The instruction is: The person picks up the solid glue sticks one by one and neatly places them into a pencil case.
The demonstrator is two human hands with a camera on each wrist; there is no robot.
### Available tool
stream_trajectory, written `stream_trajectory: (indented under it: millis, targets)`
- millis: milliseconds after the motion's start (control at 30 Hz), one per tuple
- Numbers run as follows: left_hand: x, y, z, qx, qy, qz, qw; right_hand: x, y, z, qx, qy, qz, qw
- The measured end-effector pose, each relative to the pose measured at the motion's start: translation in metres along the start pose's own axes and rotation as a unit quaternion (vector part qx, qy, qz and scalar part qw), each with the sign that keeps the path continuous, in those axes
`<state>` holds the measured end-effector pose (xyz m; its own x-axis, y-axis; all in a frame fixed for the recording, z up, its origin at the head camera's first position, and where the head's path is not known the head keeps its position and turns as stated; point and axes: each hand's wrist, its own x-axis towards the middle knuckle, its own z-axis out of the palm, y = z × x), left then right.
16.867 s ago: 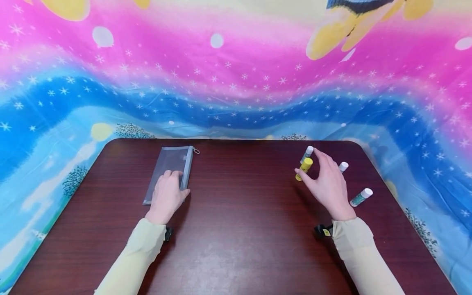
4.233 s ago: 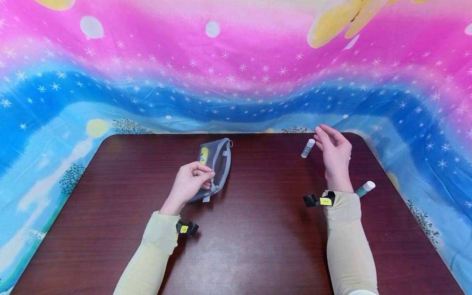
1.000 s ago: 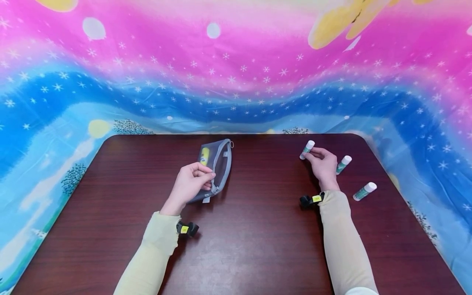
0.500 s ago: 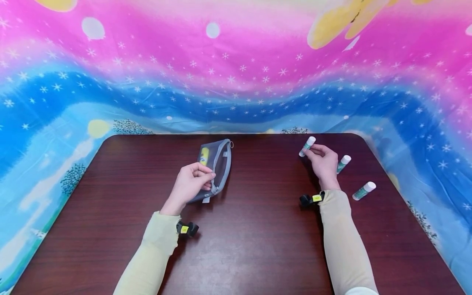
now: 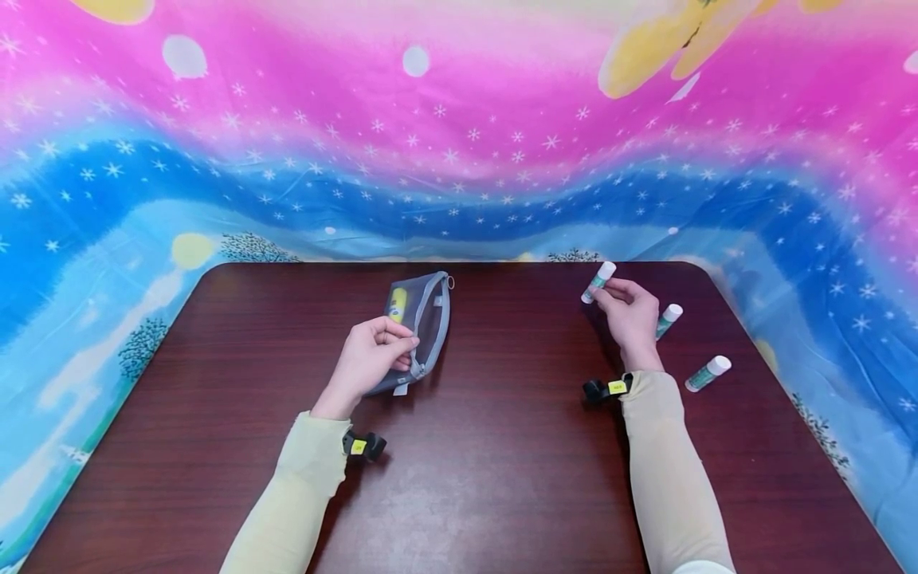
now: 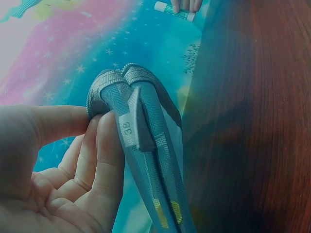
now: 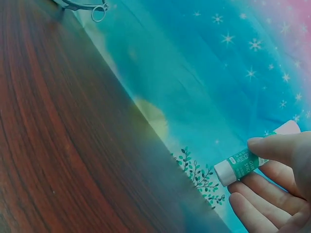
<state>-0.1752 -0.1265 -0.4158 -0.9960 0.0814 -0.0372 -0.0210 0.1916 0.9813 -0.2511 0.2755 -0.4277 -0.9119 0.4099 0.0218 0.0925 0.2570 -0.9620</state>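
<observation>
- Snowflake-patterned cloth (image 5: pixel 459 143) behind a dark wooden desk (image 5: pixel 488 446).
- On the desk, an unzipped grey pouch (image 5: pixel 444 327); the left hand (image 5: pixel 362 363) pinches its edge.
- At far right, the right hand (image 5: pixel 633 325), its grip holding a green-and-white glue stick (image 5: pixel 598 281).
- Yellow glue stick (image 5: pixel 398 303) inside the pouch.
- Two similar white-capped glue sticks (image 5: pixel 708 373) near the right hand.

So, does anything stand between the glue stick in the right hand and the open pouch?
Nothing visible does: in the head view, only tabletop shows between the glue stick and the pouch, whose mouth gapes. The left hand pinches one edge. The other two glue sticks sit right of the right hand, off that path.
</observation>
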Motion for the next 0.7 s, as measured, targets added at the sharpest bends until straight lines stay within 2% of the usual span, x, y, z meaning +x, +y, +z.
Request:
stream_trajectory:
  millis: [300,700]
  targets:
    - [-0.001,0.001,0.000,0.000,-0.003,-0.005,1.0000,-0.004,-0.010,-0.001,0.045,0.000,-0.011,0.999]
    - [0.000,0.000,0.000,-0.003,-0.002,-0.001,1.0000,-0.015,-0.036,-0.002,0.111,-0.002,-0.050,0.993]
